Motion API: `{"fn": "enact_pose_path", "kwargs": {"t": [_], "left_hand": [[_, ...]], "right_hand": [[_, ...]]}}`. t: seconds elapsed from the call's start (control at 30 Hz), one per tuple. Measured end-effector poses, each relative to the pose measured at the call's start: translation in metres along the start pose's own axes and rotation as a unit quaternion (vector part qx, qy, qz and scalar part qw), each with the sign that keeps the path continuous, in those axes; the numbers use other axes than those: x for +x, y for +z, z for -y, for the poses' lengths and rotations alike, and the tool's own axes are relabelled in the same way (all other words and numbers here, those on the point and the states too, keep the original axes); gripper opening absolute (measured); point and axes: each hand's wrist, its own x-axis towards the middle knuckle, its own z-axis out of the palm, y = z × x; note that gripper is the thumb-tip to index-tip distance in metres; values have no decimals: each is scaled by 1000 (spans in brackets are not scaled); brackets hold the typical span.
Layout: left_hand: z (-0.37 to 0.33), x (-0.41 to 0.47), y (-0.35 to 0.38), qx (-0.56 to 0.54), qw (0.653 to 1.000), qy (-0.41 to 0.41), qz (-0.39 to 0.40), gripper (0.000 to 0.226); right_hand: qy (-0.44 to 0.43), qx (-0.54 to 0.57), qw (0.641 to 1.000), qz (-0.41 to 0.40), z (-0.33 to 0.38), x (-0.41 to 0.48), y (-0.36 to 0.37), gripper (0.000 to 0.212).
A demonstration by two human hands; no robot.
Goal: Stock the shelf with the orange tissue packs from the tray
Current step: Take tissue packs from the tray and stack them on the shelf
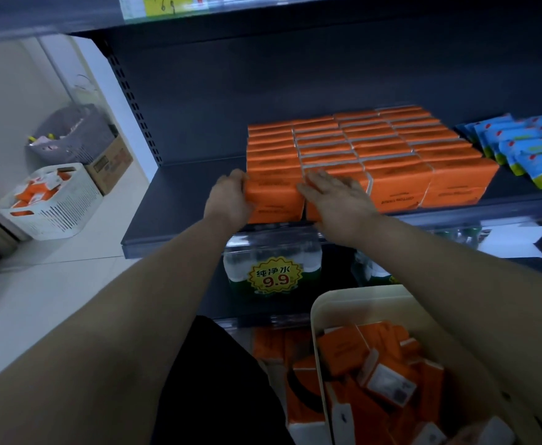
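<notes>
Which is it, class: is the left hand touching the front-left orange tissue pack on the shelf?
Touching. The head view shows the left hand wrapped around the front-left orange tissue pack's left edge.

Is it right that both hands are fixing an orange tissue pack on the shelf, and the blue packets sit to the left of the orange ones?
Not quite. In the head view the blue packets sit to the right of the orange tissue packs, not left. Both hands, left hand and right hand, are on the front packs on the shelf.
</notes>
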Motion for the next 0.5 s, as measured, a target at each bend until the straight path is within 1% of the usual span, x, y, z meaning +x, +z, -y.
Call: {"fn": "enact_pose_path", "kwargs": {"t": [0.07,0.17,0.2,0.27,0.37,0.5], "left_hand": [[0,1,9,28,1000,10,-1,40],[1,-2,14,22,999,25,-18,53],[2,-3,14,22,999,32,-24,54],[2,-3,15,31,998,39,-33,50],[0,2,19,36,998,27,-41,44],[-3,9,21,32,999,5,-36,43]], "right_hand": [[1,-12,1000,28,0,4,6,89],[6,-22,999,46,-2,11,11,92],[7,-25,999,46,-3,13,12,92],[13,-27,999,42,-3,18,17,95],[30,-30,999,32,1,26,25,98],[34,-16,999,22,2,30,30,100]]}}
